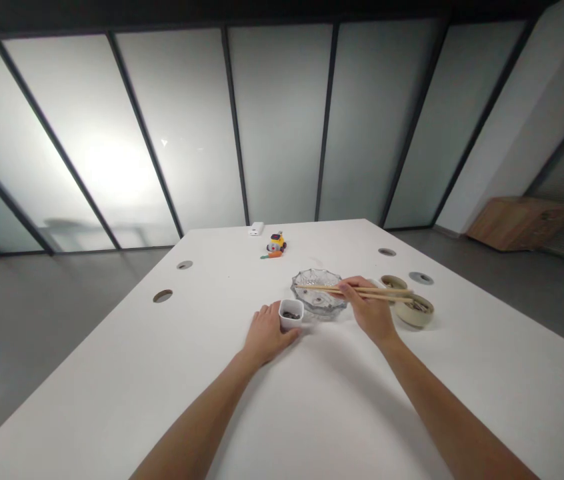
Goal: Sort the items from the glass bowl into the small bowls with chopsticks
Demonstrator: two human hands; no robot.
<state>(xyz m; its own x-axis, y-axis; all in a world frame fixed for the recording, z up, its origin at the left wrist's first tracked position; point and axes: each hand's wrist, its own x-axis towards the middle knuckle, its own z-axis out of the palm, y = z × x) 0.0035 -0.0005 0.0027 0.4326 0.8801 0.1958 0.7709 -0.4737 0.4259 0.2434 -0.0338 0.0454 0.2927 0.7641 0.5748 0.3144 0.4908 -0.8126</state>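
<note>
My left hand is wrapped round the left side of a small white square cup on the table, with small dark pieces inside. Closed round a pair of wooden chopsticks, my right hand is just right of a clear glass bowl. The chopstick tips reach over that bowl, near its left side; whether they pinch anything is too small to tell. A few small dark bits show in the glass bowl. Right of my right hand stands a round beige bowl holding small pieces, with a similar bowl behind it.
On the white table, a yellow toy vehicle and an orange toy carrot lie beyond the glass bowl. A white device sits near the far edge. Round holes pierce the tabletop at left and right. A wooden cabinet stands on the floor.
</note>
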